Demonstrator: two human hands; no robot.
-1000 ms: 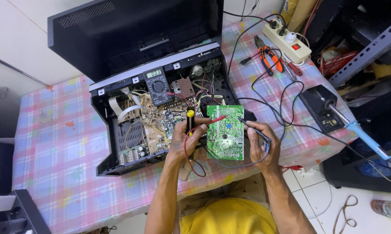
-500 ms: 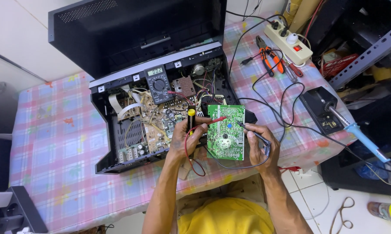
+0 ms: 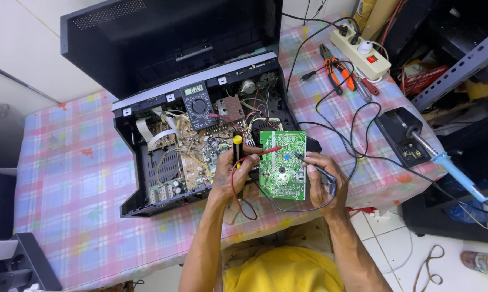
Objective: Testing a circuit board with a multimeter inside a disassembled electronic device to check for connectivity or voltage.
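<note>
A green circuit board (image 3: 282,164) stands tilted at the right end of an opened black electronics chassis (image 3: 201,146). My left hand (image 3: 233,173) grips a red test probe (image 3: 266,151) whose tip touches the board's upper left, and a black-and-yellow screwdriver (image 3: 237,148) sticks up from the same hand. My right hand (image 3: 322,176) holds a black test probe (image 3: 303,157) against the board's right side. A digital multimeter (image 3: 198,105) rests on the chassis behind, with its red and black leads running to the probes.
The chassis lid (image 3: 163,43) stands open at the back. On the chequered tablecloth (image 3: 65,184) lie orange-handled pliers (image 3: 338,67), a white power strip (image 3: 361,51) and a soldering iron with a blue handle (image 3: 449,165) in its stand. A metal shelf frame (image 3: 460,59) is at the right.
My right hand has shifted slightly left, bringing the black probe onto the board's right edge. The left hand and the red probe stay put.
</note>
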